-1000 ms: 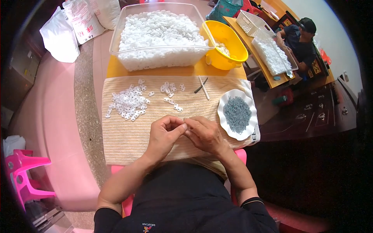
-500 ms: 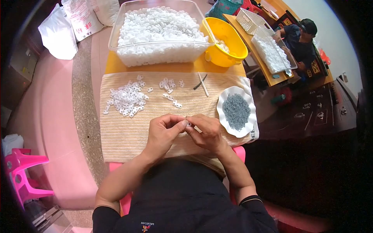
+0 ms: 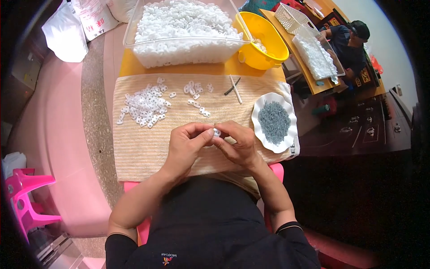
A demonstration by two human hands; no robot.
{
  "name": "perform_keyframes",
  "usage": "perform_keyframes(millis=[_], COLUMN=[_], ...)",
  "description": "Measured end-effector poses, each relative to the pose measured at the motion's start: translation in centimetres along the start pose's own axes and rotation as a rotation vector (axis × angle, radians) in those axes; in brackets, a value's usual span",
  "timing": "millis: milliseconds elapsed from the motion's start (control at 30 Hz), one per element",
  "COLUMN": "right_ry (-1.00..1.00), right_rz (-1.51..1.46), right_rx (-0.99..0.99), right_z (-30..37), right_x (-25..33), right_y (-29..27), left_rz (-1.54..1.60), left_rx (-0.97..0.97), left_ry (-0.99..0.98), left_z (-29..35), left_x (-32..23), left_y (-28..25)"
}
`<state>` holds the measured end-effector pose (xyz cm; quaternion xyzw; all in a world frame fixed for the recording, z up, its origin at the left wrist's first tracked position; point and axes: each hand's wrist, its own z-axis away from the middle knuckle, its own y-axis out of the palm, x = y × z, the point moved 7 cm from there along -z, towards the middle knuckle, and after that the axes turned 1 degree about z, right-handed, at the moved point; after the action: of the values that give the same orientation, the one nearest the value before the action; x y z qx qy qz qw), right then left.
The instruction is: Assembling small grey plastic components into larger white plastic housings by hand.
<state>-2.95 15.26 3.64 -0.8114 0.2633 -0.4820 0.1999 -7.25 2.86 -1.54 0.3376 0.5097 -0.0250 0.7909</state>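
Between the fingertips of both hands, above the near part of a striped beige towel (image 3: 143, 154), is a small white plastic piece with holes (image 3: 217, 132). My left hand (image 3: 189, 145) pinches it from the left with thumb and forefinger. My right hand (image 3: 238, 142) closes on its other side, fingers bent, partly hiding it. Beyond my left hand lies a heap of similar white two-holed pieces (image 3: 145, 107). Several more pieces (image 3: 197, 106) lie loose or in short rows beyond both hands. Right of my right hand stands a scalloped white dish (image 3: 255, 117) of small grey pins (image 3: 274, 123).
A white stick (image 3: 236, 92) crosses a black stick (image 3: 230, 91) on the towel. Behind stand a clear tub (image 3: 188, 46) heaped with white pieces and a yellow basin (image 3: 268, 62). Another person (image 3: 351, 49) sits at a table at far right. A pink stool (image 3: 33, 197) is at left.
The white piece shows more between my fingertips now, its holes facing up more. Both hands stay together over the towel. The whole view has shifted slightly.
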Motion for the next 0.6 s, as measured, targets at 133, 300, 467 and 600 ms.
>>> perform_keyframes(millis=[133, 300, 467, 600], right_ry=[0.013, 0.051, 0.172, 0.276], right_rz=[-0.035, -0.065, -0.161, -0.148], right_rx=[-0.006, 0.021, 0.012, -0.099], right_z=[0.0, 0.0, 0.2, -0.6], right_x=[0.0, -0.1, -0.7, -1.8], right_y=[-0.1, 0.0, -0.3, -2.8], left_rz=[0.032, 0.067, 0.016, 0.044], left_rx=[0.002, -0.007, -0.026, -0.049], left_ry=[0.001, -0.002, -0.031, -0.035], left_z=[-0.2, -0.2, 0.0, 0.1], left_x=[0.2, 0.6, 0.1, 0.4], left_y=[-0.1, -0.3, -0.1, -0.4])
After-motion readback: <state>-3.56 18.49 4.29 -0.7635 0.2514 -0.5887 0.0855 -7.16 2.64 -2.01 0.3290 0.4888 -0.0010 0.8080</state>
